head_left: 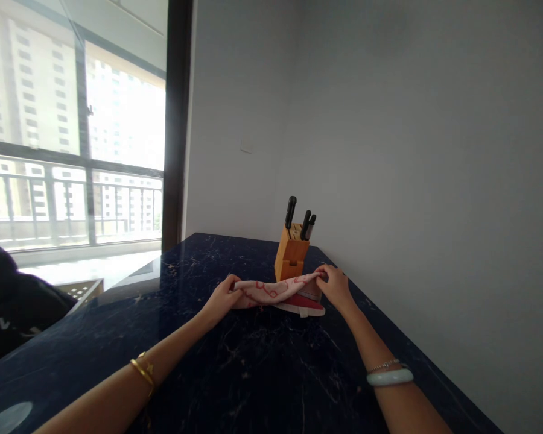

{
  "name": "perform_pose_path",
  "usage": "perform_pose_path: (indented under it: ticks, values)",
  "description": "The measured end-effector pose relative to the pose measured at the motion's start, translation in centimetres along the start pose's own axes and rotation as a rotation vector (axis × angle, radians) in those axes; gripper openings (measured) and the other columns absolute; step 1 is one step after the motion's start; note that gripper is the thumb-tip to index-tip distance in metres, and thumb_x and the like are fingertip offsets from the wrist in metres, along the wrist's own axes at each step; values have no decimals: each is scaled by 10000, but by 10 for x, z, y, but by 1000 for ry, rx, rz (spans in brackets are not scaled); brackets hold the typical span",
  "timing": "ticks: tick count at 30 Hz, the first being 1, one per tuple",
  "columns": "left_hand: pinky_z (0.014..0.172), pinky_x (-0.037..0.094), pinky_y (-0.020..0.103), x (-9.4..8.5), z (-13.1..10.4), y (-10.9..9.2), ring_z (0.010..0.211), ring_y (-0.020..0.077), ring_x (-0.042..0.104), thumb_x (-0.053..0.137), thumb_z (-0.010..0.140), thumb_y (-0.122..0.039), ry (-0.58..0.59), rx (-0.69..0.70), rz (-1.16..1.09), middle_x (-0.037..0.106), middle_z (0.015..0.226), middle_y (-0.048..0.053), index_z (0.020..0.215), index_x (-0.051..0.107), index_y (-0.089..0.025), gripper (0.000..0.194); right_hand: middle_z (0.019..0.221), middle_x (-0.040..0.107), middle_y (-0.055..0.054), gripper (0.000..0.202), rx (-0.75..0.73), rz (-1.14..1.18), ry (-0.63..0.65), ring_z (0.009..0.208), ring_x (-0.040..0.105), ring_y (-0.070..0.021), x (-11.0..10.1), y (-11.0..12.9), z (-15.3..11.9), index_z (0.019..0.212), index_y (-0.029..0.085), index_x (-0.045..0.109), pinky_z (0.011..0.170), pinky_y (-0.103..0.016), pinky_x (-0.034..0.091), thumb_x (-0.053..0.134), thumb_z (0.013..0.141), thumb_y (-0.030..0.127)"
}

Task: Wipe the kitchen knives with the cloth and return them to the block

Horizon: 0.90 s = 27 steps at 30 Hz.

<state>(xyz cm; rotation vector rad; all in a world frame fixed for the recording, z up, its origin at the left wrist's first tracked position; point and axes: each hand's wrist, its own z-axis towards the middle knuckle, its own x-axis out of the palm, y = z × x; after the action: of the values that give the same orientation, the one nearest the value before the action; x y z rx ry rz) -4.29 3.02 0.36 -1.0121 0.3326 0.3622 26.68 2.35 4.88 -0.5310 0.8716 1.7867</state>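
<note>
A pink and red patterned cloth [271, 292], which looks like a towel, is stretched between my two hands just above the dark table. My left hand [225, 298] pinches its left end. At the other end, my right hand [333, 287] pinches the raised upper corner. The lower part of the cloth, with a red band and a pale edge, hangs folded or rests on the table; which of these I cannot tell. Right behind the cloth stands a wooden knife block [291, 253] holding several black-handled knives [291, 211]. The cloth hides the block's base.
The dark blue marbled table [262, 374] extends around my arms, with a grey wall [411, 181] along its right side. A black bag-like object [18, 301] is beyond the left edge. A pale round patch [6, 418] shows at the near left corner. Windows stand at left.
</note>
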Motion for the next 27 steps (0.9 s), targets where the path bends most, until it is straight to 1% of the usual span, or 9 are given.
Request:
perform_pose_path:
  ticks: [6, 12, 17, 21, 24, 27]
  values:
    - [630, 401, 249, 2, 2, 4, 682, 154, 526, 456, 689, -261, 2, -23, -21, 559, 683, -34, 782, 525, -194, 134, 871, 610, -8, 153, 14, 63, 0, 844, 516, -184, 3, -6, 3, 836, 224, 577, 714, -284, 349, 466, 732, 240]
    - [637, 402, 251, 2, 1, 4, 686, 156, 529, 477, 692, -283, 38, -39, -13, 558, 687, -34, 825, 535, -196, 169, 875, 626, 7, 157, 45, 90, 42, 869, 541, -178, 9, -13, 4, 851, 237, 569, 709, -271, 362, 448, 754, 262]
    - [638, 408, 249, 5, 0, 7, 664, 155, 530, 525, 644, -259, 100, -60, 9, 561, 653, -37, 794, 566, -189, 171, 857, 636, 0, 156, 95, 65, 114, 845, 558, -182, 14, -17, 1, 852, 232, 571, 698, -275, 356, 472, 732, 244]
    - [651, 429, 251, 5, -3, 6, 710, 174, 568, 542, 623, -234, 173, -86, 15, 628, 712, -9, 872, 607, -176, 263, 865, 638, -18, 172, 126, 33, 154, 872, 556, -204, 15, -21, -1, 868, 226, 569, 722, -300, 342, 474, 724, 232]
    - [670, 436, 256, 2, -5, 3, 749, 182, 580, 550, 617, -226, 223, -97, 40, 655, 776, 0, 946, 616, -170, 339, 878, 636, -11, 192, 108, 34, 212, 877, 555, -198, 13, -23, 0, 870, 230, 570, 719, -290, 341, 492, 695, 209]
    - [705, 434, 255, 0, -4, 0, 796, 184, 578, 555, 606, -203, 257, -102, 84, 663, 833, -1, 983, 619, -175, 383, 870, 636, 8, 206, 52, 60, 311, 847, 558, -169, 10, -25, 1, 868, 234, 573, 694, -255, 350, 502, 679, 198]
